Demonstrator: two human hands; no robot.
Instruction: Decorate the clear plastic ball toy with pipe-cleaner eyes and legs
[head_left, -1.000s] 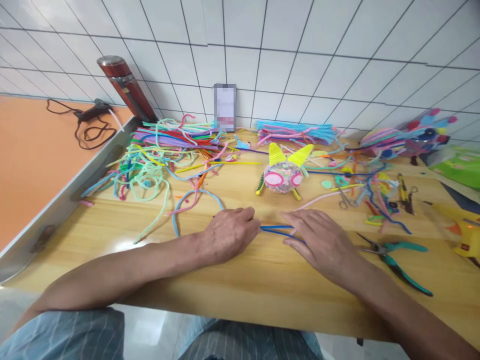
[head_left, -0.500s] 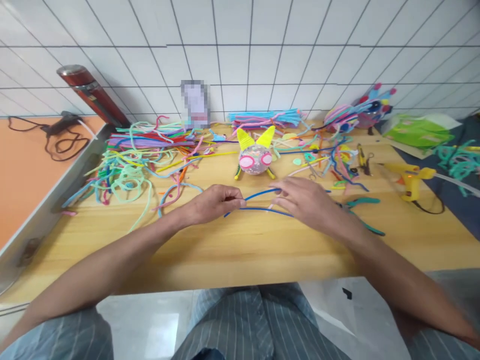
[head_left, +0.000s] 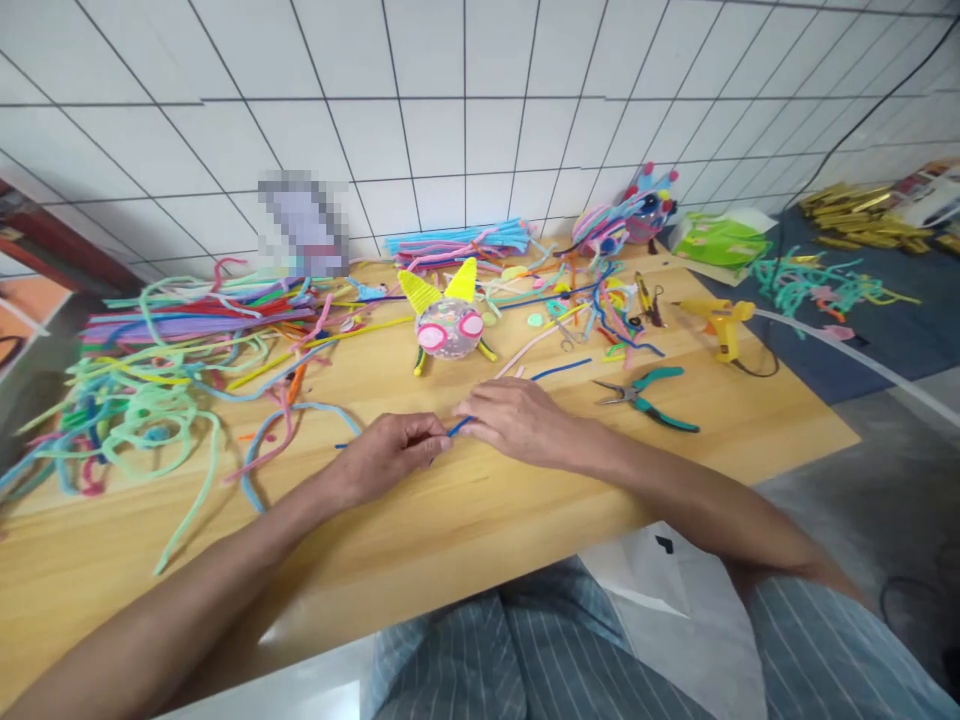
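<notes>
A blue pipe cleaner runs between my two hands, low over the wooden table. My left hand is closed, pinching it between thumb and fingertips. My right hand is closed on it too, palm down, with the fingers partly hiding it. Past the right knuckles shows another blue length; whether it is the same piece I cannot tell. Just behind the hands stands a figure with a glittery round body, pink-rimmed eyes, yellow ears and small legs.
Tangled pipe cleaners cover the left side, and a blue and pink bundle lies by the wall. Opened pliers rest right of my right hand. A yellow glue gun stands near the right edge, its cord beside it.
The view has swung to the right, bringing the gold strips at the far right into sight. My hands have come closer together on the blue pipe cleaner, and the pliers are fully visible.
</notes>
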